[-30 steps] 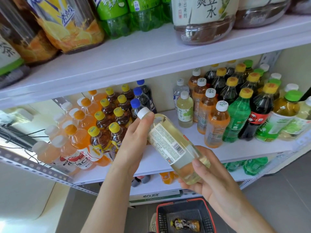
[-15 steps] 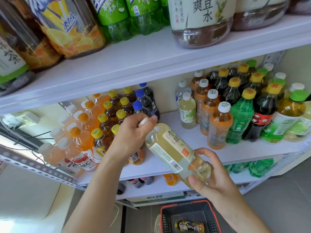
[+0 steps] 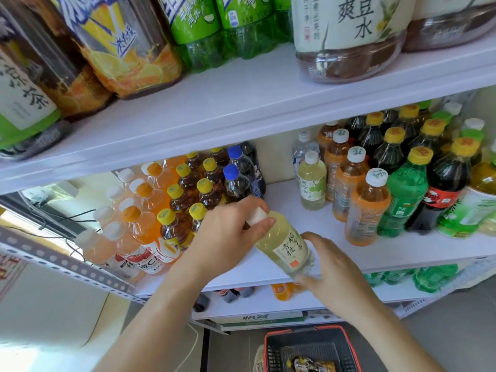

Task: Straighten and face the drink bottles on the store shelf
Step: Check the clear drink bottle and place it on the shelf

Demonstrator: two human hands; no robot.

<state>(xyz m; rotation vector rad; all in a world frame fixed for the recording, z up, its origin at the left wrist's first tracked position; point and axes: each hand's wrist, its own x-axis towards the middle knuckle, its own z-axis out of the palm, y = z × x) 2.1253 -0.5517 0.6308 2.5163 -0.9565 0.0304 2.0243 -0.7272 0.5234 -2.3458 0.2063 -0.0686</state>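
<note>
Since the earlier frames the pale yellow clear plastic bottle with a white cap [image 3: 284, 242] had been rolled so that its label of dark characters faced up in place of the barcode, and it had come down nearer the white middle shelf [image 3: 402, 245]; it lay tilted over the shelf's near edge, cap to the far left, base to the near right; the left hand [image 3: 228, 232] gripped the neck, fingers hiding most of the cap; the right hand [image 3: 330, 267] curled round the base, fingertips smeared by blur; whether bottle touched shelf could not be told; a red-rimmed basket [image 3: 271, 342] was cut off at the bottom edge.
</note>
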